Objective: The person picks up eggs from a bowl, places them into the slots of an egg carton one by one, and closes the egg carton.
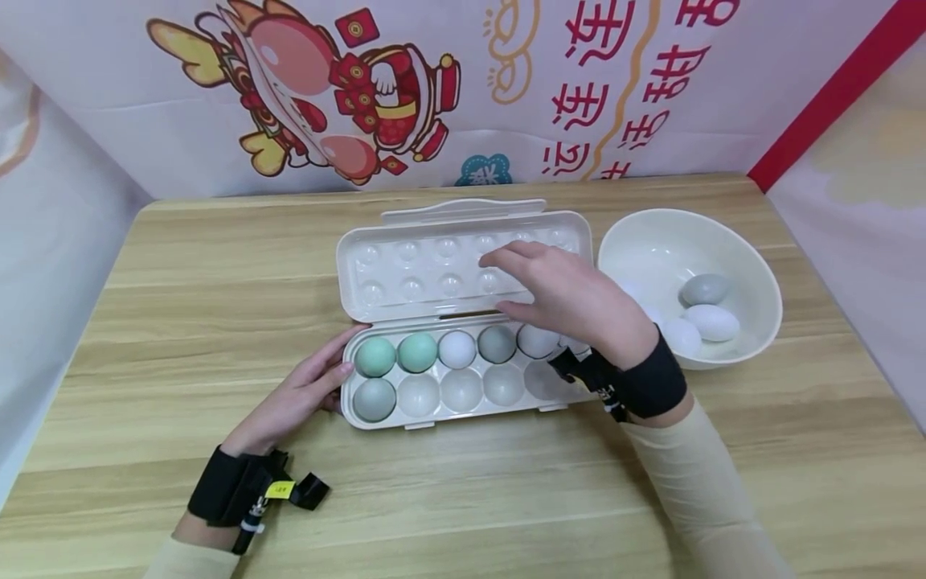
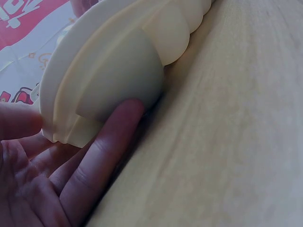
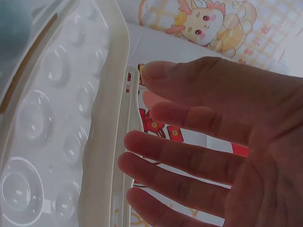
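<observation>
An egg carton (image 1: 427, 420) of white plastic lies with its lid (image 1: 394, 269) folded back. In its far row sit two green eggs (image 1: 418, 352), a white egg (image 1: 457, 350), a grey egg (image 1: 497, 344) and another pale egg (image 1: 537, 341). A grey-green egg (image 1: 374, 400) occupies the near row's left cup. My left hand (image 1: 311, 382) holds the carton's left end; the left wrist view shows the thumb by the rim and fingers against the cup's underside. Above the lid hovers my right hand (image 1: 567, 293), fingers spread and holding nothing. Its forearm side hides the carton's right end.
Right of the carton stands a white bowl (image 1: 763, 297) holding a grey egg (image 1: 705, 289) and several white eggs, including one white egg (image 1: 712, 322) near the middle. Behind the wooden table (image 1: 217, 322) hangs a printed cloth (image 1: 463, 88).
</observation>
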The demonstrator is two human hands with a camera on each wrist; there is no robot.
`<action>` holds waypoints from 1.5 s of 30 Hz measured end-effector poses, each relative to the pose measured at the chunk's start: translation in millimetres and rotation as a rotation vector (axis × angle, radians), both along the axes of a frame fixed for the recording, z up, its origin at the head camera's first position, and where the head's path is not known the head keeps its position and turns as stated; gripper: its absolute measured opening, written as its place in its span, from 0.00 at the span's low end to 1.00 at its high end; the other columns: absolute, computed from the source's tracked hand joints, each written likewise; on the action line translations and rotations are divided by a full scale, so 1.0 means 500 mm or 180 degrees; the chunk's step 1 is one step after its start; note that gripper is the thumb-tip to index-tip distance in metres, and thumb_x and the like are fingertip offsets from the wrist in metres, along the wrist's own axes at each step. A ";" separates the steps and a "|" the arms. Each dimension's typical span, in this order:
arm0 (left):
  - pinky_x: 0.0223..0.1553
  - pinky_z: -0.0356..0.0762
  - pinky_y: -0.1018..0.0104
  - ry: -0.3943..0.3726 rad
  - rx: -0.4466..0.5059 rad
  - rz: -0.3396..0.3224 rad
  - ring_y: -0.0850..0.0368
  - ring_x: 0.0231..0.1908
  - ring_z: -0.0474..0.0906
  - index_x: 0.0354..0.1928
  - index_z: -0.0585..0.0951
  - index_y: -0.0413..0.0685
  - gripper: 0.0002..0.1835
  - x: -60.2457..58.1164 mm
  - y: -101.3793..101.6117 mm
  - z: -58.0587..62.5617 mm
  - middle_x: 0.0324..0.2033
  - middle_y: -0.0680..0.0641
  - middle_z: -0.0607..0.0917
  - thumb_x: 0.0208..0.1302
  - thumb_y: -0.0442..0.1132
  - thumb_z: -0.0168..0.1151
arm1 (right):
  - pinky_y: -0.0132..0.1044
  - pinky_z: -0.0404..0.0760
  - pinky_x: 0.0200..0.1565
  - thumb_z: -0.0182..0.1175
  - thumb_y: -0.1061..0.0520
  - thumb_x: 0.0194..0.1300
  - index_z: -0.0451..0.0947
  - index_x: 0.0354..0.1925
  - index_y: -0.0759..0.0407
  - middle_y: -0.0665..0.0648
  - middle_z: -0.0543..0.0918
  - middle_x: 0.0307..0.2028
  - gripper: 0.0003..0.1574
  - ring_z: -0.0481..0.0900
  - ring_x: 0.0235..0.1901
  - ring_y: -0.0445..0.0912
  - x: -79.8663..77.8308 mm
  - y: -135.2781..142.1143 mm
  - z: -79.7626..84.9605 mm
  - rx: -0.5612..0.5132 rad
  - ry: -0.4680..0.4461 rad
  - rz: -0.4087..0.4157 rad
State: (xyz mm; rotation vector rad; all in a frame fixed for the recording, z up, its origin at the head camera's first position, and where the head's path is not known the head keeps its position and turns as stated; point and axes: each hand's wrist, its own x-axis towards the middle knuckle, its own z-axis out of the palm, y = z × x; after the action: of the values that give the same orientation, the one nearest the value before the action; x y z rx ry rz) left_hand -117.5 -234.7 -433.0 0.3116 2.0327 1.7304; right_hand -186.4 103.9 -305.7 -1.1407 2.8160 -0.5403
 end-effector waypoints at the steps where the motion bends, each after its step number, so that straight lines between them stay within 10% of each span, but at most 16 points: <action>1: 0.34 0.80 0.59 -0.0009 -0.0004 0.0003 0.53 0.43 0.76 0.76 0.52 0.51 0.29 0.001 0.000 0.000 0.66 0.37 0.61 0.78 0.41 0.43 | 0.46 0.75 0.53 0.69 0.58 0.60 0.74 0.59 0.64 0.63 0.78 0.55 0.30 0.76 0.53 0.54 -0.001 0.004 0.001 -0.0006 -0.0011 -0.0020; 45: 0.36 0.81 0.57 0.0098 0.0005 -0.0019 0.54 0.46 0.77 0.76 0.51 0.49 0.29 0.005 0.005 0.001 0.66 0.35 0.61 0.78 0.40 0.43 | 0.58 0.72 0.52 0.67 0.58 0.62 0.70 0.61 0.64 0.69 0.77 0.52 0.32 0.73 0.53 0.61 -0.032 0.220 0.034 0.0034 -0.0627 -0.1205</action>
State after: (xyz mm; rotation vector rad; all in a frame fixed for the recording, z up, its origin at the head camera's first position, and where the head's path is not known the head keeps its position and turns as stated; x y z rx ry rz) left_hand -114.9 -232.1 -432.7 0.3466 2.0502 1.7338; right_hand -202.2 213.7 -288.5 -0.5143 2.8594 -0.6188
